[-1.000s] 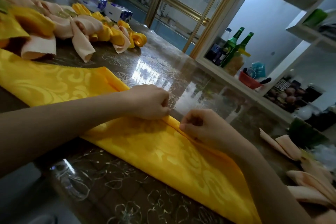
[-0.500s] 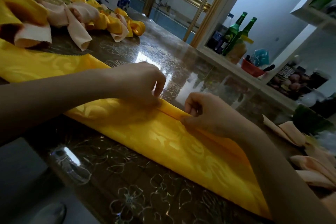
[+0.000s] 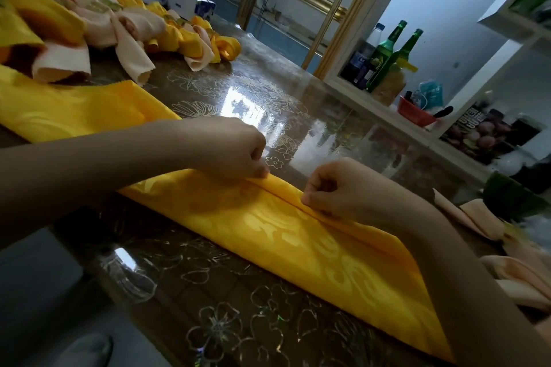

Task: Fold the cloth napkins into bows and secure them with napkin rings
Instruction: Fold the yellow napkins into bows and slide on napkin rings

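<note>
The glossy brown table with a clear, flower-printed cover (image 3: pixel 268 104) fills most of the frame, and across it lies the long folded band of yellow damask cloth napkin (image 3: pixel 283 235). Its long axis runs diagonally from the left edge of the frame down to the lower right corner, with a raised fold ridge along its far side. Both bare forearms come in low, one from the left edge and one from the lower right, and meet near the centre. The left hand (image 3: pixel 235 147) is knuckles-up with its fingers curled down, fingertips pinching the fold ridge. The right hand (image 3: pixel 337 188) sits just beside it, further down the band, in a loose fist with thumb and forefinger nipping the same ridge. The two hands are close but apart. In the upper left a heap of finished yellow and peach napkin bows (image 3: pixel 98 24) rests on the table, touching the far end of the band. Flat peach cloth napkins (image 3: pixel 477 217) lie at the right edge. On a white shelf in the upper right stand two green glass bottles (image 3: pixel 387 50), and near them sits a small red bowl (image 3: pixel 416 112). A dark printed box (image 3: pixel 474 121) carries white lettering, too blurred to read.
</note>
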Available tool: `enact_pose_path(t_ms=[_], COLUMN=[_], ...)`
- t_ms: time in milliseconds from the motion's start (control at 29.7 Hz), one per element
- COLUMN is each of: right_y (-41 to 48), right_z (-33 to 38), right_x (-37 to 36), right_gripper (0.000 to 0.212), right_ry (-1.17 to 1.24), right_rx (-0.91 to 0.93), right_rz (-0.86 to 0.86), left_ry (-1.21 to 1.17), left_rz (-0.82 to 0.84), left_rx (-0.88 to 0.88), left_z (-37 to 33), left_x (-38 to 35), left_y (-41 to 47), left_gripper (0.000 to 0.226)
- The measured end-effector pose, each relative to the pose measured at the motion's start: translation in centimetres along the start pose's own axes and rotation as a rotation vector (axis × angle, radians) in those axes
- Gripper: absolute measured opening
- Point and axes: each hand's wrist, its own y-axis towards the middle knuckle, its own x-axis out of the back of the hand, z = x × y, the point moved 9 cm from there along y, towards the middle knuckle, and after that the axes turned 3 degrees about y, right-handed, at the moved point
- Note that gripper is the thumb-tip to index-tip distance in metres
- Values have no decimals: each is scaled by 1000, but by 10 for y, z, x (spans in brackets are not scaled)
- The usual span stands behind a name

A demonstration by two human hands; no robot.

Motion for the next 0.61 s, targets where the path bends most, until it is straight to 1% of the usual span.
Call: enact_pose_path(t_ms=[67, 135, 202, 236, 337, 404, 438, 539, 607], right_y=[0, 1, 0, 0, -3, -5, -6, -8, -12], right_z=[-3, -5, -1, 1, 10, 16, 19, 22, 22], right_x=[0, 1, 1, 1, 4, 5, 3, -6, -11], right_gripper=[9, 10, 7, 7, 5, 8, 10, 16, 9], right_ry=[31, 27, -25, -48, -106, -115, -114, -128, -116], right_rx=[-14, -10, 13, 21, 51, 72, 78, 73, 65], right_rz=[-11, -8, -10, -20, -59, -63, -43, 62, 158], left_ry=[15, 0, -68, -101, -141, -134, -121, -63, -64], left_rz=[-38, -76, -52, -32, -54, -88, -107, -154, -131], left_rx=[-16, -110, -188, -193, -172, -196, -227, -308, -318], left_z=[-4, -16, -24, -22, -9, -9, -13, -27, -31], left_x=[2, 4, 3, 2, 3, 5, 6, 9, 8], left_y=[-1, -2, -1, 0, 2, -1, -7, -25, -33], left_gripper=[20, 23, 28, 27, 19, 11, 9, 21, 23])
